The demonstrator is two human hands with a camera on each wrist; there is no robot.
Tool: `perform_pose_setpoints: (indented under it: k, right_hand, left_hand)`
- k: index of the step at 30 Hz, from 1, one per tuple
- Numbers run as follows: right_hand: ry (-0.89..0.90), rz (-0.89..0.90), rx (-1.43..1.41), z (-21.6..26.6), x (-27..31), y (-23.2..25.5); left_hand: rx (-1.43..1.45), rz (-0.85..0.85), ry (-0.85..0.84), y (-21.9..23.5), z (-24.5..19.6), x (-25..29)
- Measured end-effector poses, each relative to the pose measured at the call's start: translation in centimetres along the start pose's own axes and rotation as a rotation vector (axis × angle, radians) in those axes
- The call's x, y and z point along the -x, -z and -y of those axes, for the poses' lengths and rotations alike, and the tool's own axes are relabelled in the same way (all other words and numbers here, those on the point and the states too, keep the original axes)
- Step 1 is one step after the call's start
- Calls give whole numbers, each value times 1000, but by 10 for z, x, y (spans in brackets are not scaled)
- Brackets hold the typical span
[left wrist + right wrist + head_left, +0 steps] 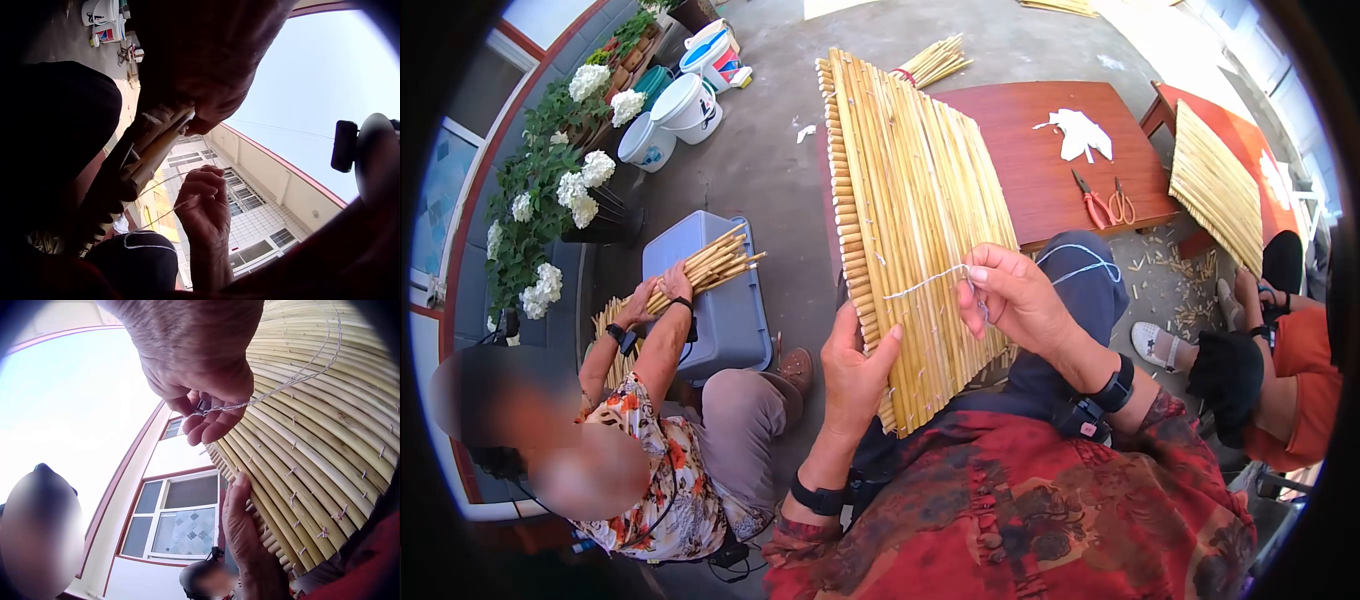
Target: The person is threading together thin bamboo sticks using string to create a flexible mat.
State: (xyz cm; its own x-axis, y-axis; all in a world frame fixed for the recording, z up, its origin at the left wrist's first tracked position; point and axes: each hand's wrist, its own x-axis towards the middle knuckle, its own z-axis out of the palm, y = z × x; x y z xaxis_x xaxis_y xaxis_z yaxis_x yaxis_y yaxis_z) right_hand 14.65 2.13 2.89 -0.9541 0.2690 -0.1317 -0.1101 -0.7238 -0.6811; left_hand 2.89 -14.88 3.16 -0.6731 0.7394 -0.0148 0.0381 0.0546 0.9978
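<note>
A mat of pale reed sticks [920,190], tied with rows of small string stitches, stands tilted over the wearer's lap. My left hand [858,375] grips its left edge near the bottom, thumb on the face and fingers behind. In front of the mat my right hand [1020,305] pinches a white string [925,282] between thumb and fingertips; the string runs from the mat to the hand. In the right wrist view, the twisted string [287,384] passes through the right hand's [200,369] curled fingers. A loop of string [1090,262] lies over the dark trouser knee.
Behind the mat, a red-brown table [1060,110] holds pliers [1092,203], scissors [1121,205] and a white cloth [1080,135]. At left a person handles sticks [718,262] over a grey bin [730,330]. At right another person holds a second mat [1215,180]. White buckets [688,108] stand beyond.
</note>
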Motion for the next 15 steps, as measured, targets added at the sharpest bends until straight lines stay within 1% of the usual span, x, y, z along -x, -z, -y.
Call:
perform_pose_setpoints:
  k: [2,3,4,5,6,7,8,9,10,12,14,15]
  right_hand:
    - [287,-37,132,10,3,1]
    - [369,-122,250,17,7,1]
    - [366,-127,267,23,9,0]
    - [424,-166,310,27,12,-3]
    - [484,-206,354,29,14,-5]
    - [484,-208,217,28,15,-8]
    - [486,-216,235,26,16,-12]
    - [462,-170,51,25,19,-14]
    - [438,-122,-132,25,22,-17]
    - [432,-131,-92,25,29,-24]
    - [310,-134,0,24,37,-27]
    - [311,-183,89,22,38,-32]
  left_hand:
    - [-51,46,-32,-6,1,2]
    - [-34,50,-32,-8,1,3]
    - [-111,81,-59,-10,-1,4]
    - [-189,111,-82,-13,-3,6]
    - [-173,114,-82,-16,-5,8]
    - [-233,163,-108,-19,-9,10]
    - [-292,214,-137,-20,-12,11]
    - [-279,266,-89,-22,-13,13]
    - [-262,275,-99,-24,-10,14]
    - [-266,306,-71,-25,-3,16]
    - [-255,327,-82,-22,0,17]
    - [-248,343,-87,-20,2,18]
